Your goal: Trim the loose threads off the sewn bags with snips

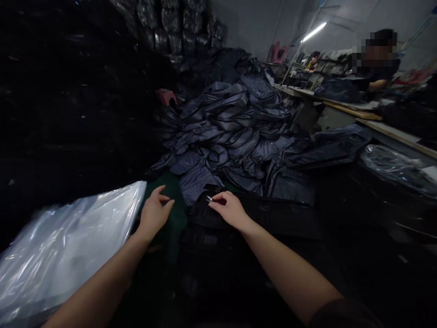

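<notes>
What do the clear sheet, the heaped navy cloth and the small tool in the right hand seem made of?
The clear sheet looks like thin glossy plastic film, see-through with crinkled highlights. The navy cloth looks like smooth synthetic fabric, faintly shiny and puffy; fibre unclear. The small tool in the right hand looks like bright metal, from its glint.

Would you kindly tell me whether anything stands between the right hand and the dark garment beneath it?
The right hand pinches small metal snips just above the dark garment; only those snips stand between them, and nothing else visible does.
</notes>
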Demonstrator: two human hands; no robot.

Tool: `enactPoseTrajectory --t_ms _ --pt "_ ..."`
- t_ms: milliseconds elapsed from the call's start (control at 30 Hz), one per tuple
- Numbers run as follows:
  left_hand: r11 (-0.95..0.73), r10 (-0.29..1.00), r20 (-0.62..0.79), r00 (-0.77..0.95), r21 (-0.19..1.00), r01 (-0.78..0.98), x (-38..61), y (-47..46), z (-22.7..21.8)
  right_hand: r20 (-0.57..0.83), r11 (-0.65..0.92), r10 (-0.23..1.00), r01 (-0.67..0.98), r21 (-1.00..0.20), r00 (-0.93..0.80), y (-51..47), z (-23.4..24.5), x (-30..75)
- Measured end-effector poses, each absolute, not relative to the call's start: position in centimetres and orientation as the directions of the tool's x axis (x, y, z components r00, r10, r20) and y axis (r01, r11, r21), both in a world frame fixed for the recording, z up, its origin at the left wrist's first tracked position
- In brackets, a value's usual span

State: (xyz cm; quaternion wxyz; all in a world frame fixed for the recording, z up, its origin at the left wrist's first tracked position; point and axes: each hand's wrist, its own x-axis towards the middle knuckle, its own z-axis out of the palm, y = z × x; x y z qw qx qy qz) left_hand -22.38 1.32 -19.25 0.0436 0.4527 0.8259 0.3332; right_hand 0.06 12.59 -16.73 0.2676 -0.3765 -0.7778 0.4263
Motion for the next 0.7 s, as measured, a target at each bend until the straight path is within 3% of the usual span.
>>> enactPoseTrajectory --t_ms 100,200,267,333,433,500,567,633,700 --pt "0.334 0.79 0.319 -0.523 0.491 0.804 -22.1 -1.2 -19.0 0.032 0.195 0.87 0.286 -0.938 -0.492 13.1 -16.9 0.1" --pt "0.108 0.91 0.244 -0.334 0.638 0.762 -18.9 -3.7 -18.1 -0.026 0.08 0.9 0.222 -0.972 -0.436 13.2 -16.6 -0.1" --pt "0.046 0.95 0.188 -0.251 0.708 0.704 -16.3 -4.9 -17.7 -0.049 0.034 0.911 0.192 -0.981 -0.41 13.2 -16.0 -0.2" --pt "0.072 0.946 0.169 -0.275 0.722 0.689 -14.2 -5.7 -18.1 -0.054 0.013 0.919 0.166 -0.986 -0.392 13.4 -15.2 -0.1" --pt "0.249 0.878 0.049 -0.477 0.804 0.54 -12.8 -6.3 -19.3 -0.035 0.021 0.924 0.14 -0.99 -0.382 13.3 -13.4 1.0" --pt "0.348 0.82 -0.124 -0.559 0.883 0.315 -12.9 -6.8 -20.0 0.006 0.075 0.911 0.151 -0.986 -0.412 12.6 -12.1 2.6" --pt "0.333 0.798 -0.253 -0.546 0.941 0.051 -13.4 -7.2 -20.0 0.087 0.221 0.861 0.214 -0.952 -0.501 11.4 -11.1 4.8" --pt "0.242 0.799 -0.301 -0.52 0.953 -0.18 -13.8 -7.6 -19.5 0.143 0.414 0.754 0.294 -0.862 -0.641 9.6 -10.6 7.4" --pt "0.169 0.782 -0.316 -0.538 0.937 -0.304 -14.0 -7.9 -18.8 0.108 0.543 0.623 0.329 -0.773 -0.775 7.8 -10.7 9.8"
